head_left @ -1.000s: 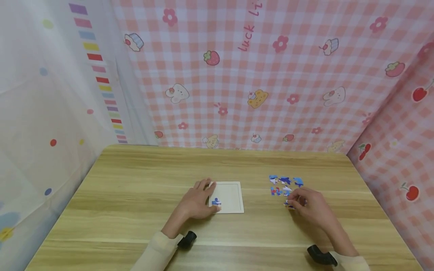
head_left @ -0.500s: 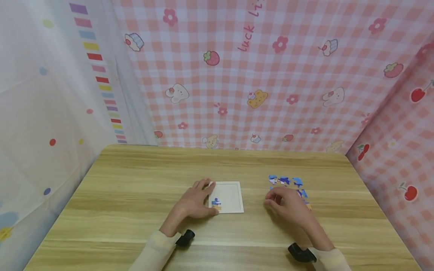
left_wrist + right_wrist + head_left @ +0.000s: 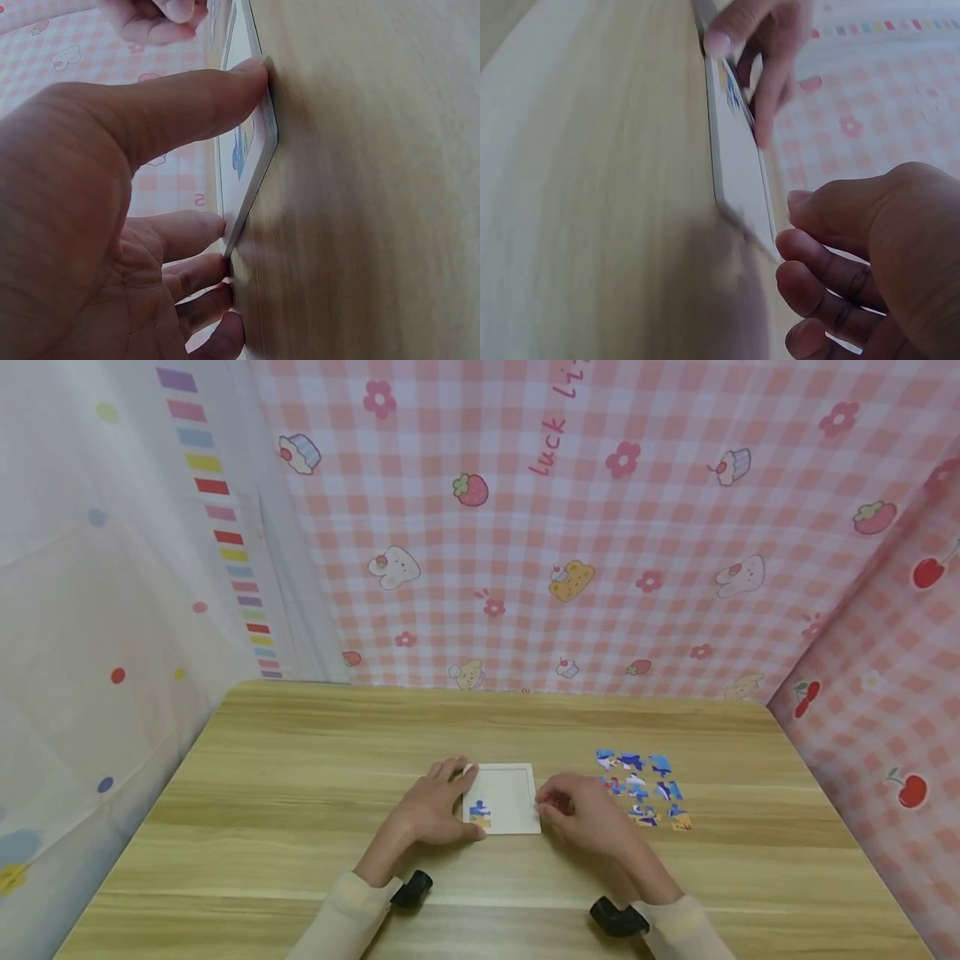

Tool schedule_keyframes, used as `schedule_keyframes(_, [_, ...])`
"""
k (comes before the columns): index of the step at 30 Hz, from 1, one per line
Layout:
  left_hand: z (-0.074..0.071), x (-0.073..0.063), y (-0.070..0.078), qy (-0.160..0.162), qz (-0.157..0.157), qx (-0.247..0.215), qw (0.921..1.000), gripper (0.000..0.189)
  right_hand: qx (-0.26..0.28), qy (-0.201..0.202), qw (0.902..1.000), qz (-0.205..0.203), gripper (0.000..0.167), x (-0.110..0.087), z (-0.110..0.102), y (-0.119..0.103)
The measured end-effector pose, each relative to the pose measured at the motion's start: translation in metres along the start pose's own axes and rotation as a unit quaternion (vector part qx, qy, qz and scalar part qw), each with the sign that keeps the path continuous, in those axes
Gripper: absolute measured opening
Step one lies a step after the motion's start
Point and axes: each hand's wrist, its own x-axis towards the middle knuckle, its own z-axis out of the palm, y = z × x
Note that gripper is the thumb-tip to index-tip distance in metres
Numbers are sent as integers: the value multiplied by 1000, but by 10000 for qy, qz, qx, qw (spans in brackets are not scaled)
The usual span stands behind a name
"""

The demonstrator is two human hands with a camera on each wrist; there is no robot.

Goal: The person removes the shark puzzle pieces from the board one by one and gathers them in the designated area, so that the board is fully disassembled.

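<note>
My left hand holds the left side of a white square puzzle board, its thumb on the near edge and fingertips at the far left corner. A blue, white and yellow jigsaw piece lies in the board's near left corner, beside that thumb. At the board's right edge is my right hand, fingers loosely curled. In the right wrist view its thumb and index finger are close together, with nothing visible between them. Several jigsaw pieces with blue pictures lie to its right.
The board and pieces rest on a light wooden table. A pink checked curtain hangs behind the table, with more patterned cloth along the right. A white curtain with coloured dots hangs on the left.
My right hand has moved left from the loose pieces to the board's right edge, bringing those pieces into view. My left hand has stayed at the board, its thumb slightly nearer the front edge.
</note>
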Motion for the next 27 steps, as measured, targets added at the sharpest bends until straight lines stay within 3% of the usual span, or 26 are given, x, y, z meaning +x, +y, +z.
schedule_keyframes(15, [1, 1, 0, 25, 36, 111, 9999, 95, 658, -189, 9977, 3, 8, 19, 41, -29])
schedule_keyframes(27, [1, 2, -2, 78, 69, 150, 9998, 96, 147, 202, 9992, 321, 10, 23, 62, -30])
